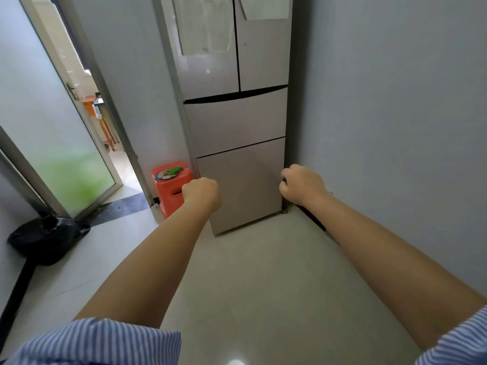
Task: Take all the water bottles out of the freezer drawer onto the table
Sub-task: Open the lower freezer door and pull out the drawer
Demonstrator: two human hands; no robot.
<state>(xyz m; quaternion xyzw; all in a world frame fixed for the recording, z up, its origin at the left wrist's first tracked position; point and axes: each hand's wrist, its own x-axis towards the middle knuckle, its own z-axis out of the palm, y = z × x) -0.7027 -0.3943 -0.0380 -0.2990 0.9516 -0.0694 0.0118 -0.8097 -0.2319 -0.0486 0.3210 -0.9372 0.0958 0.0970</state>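
A tall grey fridge stands in the corner. Its bottom freezer drawer [245, 185] looks closed, and so does the middle drawer [234, 125] above it. My left hand [201, 193] is curled at the bottom drawer's left edge, its fingers hidden behind the knuckles. My right hand [300, 184] curls its fingers round the drawer's right edge, next to the wall. No water bottle shows, and no table is in view.
A red plastic stool [172, 188] with a small dish and a green item on top stands just left of the fridge. A black bag [47, 238] lies on the floor at the left by an open frosted glass door [52, 133]. A grey wall [382, 114] runs along the right.
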